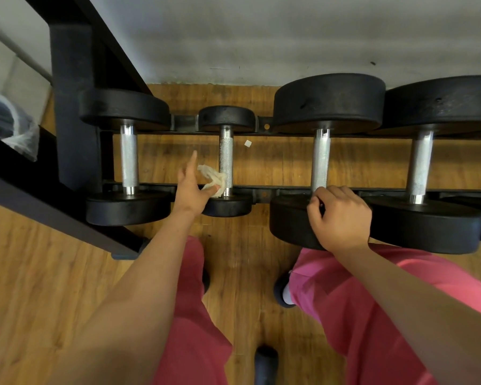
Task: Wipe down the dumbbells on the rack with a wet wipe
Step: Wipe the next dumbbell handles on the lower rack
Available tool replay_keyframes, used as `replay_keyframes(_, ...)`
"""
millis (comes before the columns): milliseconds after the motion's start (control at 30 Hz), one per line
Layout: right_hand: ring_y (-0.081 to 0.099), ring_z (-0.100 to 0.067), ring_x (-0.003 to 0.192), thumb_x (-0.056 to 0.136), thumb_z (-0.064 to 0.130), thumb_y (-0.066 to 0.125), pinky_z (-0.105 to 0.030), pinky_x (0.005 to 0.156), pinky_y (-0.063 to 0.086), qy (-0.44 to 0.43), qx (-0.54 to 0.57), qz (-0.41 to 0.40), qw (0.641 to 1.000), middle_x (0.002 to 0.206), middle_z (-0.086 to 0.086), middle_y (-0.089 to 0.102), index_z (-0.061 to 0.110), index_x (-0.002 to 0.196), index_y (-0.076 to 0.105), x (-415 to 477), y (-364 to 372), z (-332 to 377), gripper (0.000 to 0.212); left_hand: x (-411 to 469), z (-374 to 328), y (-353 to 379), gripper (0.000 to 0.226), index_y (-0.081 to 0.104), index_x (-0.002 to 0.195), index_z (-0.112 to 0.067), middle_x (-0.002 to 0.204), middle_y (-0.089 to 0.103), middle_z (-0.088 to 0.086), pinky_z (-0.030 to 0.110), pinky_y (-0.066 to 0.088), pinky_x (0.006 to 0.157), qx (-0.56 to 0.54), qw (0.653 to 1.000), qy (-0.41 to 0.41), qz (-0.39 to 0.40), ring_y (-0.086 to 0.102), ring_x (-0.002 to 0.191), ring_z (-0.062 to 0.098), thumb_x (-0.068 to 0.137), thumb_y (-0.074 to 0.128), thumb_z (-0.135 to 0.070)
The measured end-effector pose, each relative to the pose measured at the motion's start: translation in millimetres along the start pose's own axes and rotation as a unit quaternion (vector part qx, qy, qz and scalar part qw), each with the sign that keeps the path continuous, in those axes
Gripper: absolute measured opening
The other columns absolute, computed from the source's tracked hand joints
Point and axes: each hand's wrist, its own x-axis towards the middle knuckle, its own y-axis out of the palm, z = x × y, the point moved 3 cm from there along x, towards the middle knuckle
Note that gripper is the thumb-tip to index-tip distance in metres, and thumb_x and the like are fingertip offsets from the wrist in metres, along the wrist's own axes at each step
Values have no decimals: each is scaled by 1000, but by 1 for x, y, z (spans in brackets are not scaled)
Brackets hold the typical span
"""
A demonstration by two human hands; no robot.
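1. Head view: the left hand [190, 194] pinches a crumpled wet wipe [213, 180] between its thumb and curled fingers. Its index finger sticks out straight toward 12 o'clock.
2. The wet wipe touches the knurled steel handle of the small dumbbell [226, 159], near the handle's 6 o'clock end, just above the near head.
3. The right hand [338, 218] is at 3 o'clock of the left. Its fingers are curled over the top edge of the near head of the large dumbbell [320, 159], gripping where the handle meets the head.
4. Both dumbbells lie across the two black rails of the rack [261, 193], with handles running from 12 to 6 o'clock and heads outside the rails.
5. A mid-sized dumbbell [129, 159] rests at 9 o'clock of the small one, just beside the rack's upright post. A fourth dumbbell [421, 162] rests at 3 o'clock of the large one.
6. A small white scrap [247, 143] lies on the wooden floor [39, 273] between the rails, at 1 o'clock of the wipe.
7. Pink trousers [195, 315] and dark shoes [281, 294] fill the 6 o'clock part of the view. A bin lined with clear plastic [9, 120] sits at the 9 o'clock edge, and a grey wall [261, 37] runs along 12 o'clock.
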Motion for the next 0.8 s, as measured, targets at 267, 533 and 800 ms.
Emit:
replay_keyframes(267, 55, -26, 62, 87, 25, 44, -25, 56, 28, 0, 3, 3, 1000, 64, -5, 59, 10, 71, 65, 0, 0, 0, 30, 1, -2, 2, 5, 68, 88, -4, 122, 63, 7, 24, 44, 90, 48, 999, 22, 2, 56, 116, 22, 87, 70, -9)
replay_keyframes(533, 55, -26, 61, 87, 24, 44, -25, 57, 26, 0, 4, -3, 1000, 63, -5, 59, 10, 71, 65, -1, -1, 1, 30, -8, -17, 5, 6, 71, 86, -8, 88, 61, 4, 29, 43, 70, 161, 986, 13, -35, 62, 89, 23, 88, 69, -13)
replay_keyframes(800, 56, -25, 62, 86, 23, 45, -24, 57, 27, -1, 9, -5, 1000, 63, -4, 59, 10, 71, 65, 0, -1, 0, 29, -3, -18, 9, 26, 73, 97, -14, 90, 65, 0, 35, 49, 77, 207, 977, -42, 26, 61, 91, 20, 85, 71, -37)
